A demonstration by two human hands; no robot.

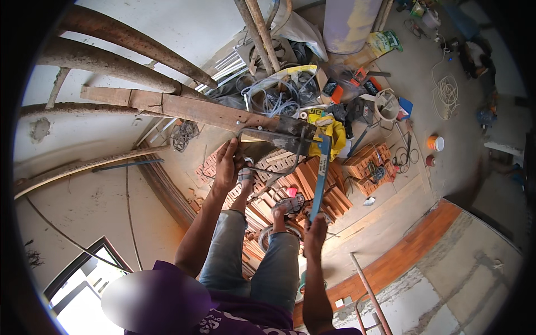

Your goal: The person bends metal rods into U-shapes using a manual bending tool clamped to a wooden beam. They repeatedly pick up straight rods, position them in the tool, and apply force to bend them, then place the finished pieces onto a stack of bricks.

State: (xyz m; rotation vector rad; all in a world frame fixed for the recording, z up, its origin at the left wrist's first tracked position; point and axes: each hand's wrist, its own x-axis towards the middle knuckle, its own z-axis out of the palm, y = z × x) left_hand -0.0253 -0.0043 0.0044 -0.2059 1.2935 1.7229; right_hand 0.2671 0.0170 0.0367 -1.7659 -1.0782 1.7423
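In front of me a long brown timber plank [195, 110] runs from the upper left to a dark metal end. A dark bent metal rod [273, 135] hangs in a loop under that end. My left hand [226, 166] is at the rod's left side, its fingers curled around it just below the plank. My right hand [315, 229] is closed around the lower end of a long blue bar tool [321, 178]. That tool stands nearly upright, and its hooked top end reaches the dark metal end of the plank.
Stacked red bricks [329, 184] lie under and around my feet. More hollow bricks [368, 164] sit to the right. Bags, clear tubing [273, 92] and a white bucket [386, 106] clutter the far floor. Rough wooden poles [123, 67] lean at the upper left. A coiled cable [445, 95] lies far right.
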